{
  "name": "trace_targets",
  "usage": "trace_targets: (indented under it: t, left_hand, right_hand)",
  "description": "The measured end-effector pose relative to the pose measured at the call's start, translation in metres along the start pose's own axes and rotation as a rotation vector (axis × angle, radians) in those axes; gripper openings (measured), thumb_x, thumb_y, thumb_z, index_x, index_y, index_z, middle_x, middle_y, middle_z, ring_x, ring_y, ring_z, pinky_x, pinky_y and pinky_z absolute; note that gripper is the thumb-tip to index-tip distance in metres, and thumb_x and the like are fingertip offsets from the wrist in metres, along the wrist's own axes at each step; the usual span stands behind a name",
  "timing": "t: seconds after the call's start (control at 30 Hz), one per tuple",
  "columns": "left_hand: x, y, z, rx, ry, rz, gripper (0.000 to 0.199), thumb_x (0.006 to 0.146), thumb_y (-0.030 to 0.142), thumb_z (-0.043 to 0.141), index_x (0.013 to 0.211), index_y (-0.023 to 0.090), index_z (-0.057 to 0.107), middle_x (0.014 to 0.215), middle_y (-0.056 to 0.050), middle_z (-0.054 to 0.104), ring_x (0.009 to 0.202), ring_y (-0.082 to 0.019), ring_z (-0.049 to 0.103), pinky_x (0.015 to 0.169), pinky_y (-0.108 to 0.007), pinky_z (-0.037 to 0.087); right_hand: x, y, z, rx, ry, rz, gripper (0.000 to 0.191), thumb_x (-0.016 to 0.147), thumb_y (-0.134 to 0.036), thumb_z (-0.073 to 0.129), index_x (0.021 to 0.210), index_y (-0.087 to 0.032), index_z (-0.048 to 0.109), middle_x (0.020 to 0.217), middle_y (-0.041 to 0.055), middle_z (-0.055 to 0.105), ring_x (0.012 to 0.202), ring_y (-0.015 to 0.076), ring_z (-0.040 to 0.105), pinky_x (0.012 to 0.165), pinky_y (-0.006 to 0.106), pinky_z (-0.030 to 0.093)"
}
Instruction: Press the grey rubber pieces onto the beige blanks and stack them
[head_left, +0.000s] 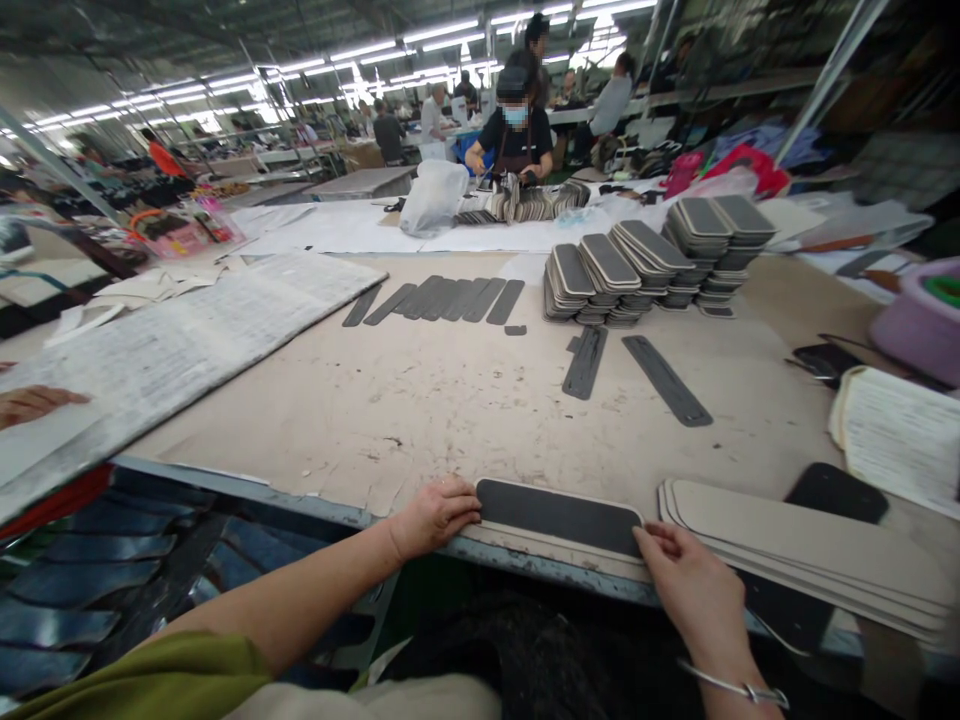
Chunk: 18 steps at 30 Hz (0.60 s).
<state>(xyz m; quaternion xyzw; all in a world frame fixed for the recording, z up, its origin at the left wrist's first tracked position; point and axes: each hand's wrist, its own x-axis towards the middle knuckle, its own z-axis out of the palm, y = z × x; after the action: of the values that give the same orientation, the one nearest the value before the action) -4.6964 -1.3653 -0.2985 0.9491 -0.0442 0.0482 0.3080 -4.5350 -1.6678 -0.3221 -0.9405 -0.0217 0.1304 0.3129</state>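
A long dark grey strip (559, 515) with rounded corners lies on a slightly larger beige panel (555, 549) at the table's front edge. My left hand (442, 512) has its fingers closed together on the left end of the strip. At the other end, my right hand (694, 580) pinches the corner between thumb and fingers. A bracelet circles the right wrist. Just right of that hand, several larger beige panels (795, 545) are stacked, with a dark panel (836, 492) partly hidden beneath them.
Loose dark strips (457, 299) lie in a row farther back, and two more strips (666, 380) lie nearer. Piles of finished-edge panels (626, 262) stand back right. A white-smeared board (225, 330) covers the left side, with another person's hand (37, 403). A masked co-worker (516, 135) stands opposite.
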Motion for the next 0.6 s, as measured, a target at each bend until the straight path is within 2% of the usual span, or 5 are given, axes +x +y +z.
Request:
trace_targets:
  t: [0.4,0.5,0.6]
  left_hand:
    - [-0.0016,-0.0021,-0.0006,-0.02,0.026,0.036,0.021,0.083,0.023,0.057,0.1,0.024,0.07,0.097,-0.01,0.066,0.091,-0.019,0.059,0.085,-0.029,0.045]
    - [-0.0026,-0.0034,-0.0011,-0.018,0.056,0.069,0.023,0.079,0.022,0.063,0.1,0.025,0.069,0.098,-0.009,0.066,0.091,-0.019,0.061,0.085,-0.029,0.046]
    - [-0.0046,-0.0066,0.0003,0.045,0.08,0.133,0.022,0.08,0.023,0.061,0.101,0.022,0.068,0.099,-0.009,0.066,0.092,-0.018,0.061,0.084,-0.029,0.048]
  right_hand:
    - [-0.0046,0.0,0.0005,0.087,0.039,-0.088,0.033,0.073,-0.048,0.049,0.086,-0.021,0.063,0.071,0.002,0.068,0.072,0.0198,0.063,0.072,0.031,0.043]
    - [-0.0053,-0.0009,0.0001,0.087,0.041,-0.084,0.031,0.073,-0.045,0.049,0.086,-0.021,0.063,0.071,0.0022,0.068,0.072,0.0197,0.064,0.072,0.031,0.043]
    - [-0.0057,-0.0008,-0.0005,0.085,0.035,-0.084,0.032,0.072,-0.045,0.05,0.087,-0.02,0.064,0.072,0.002,0.068,0.073,0.02,0.064,0.071,0.031,0.043]
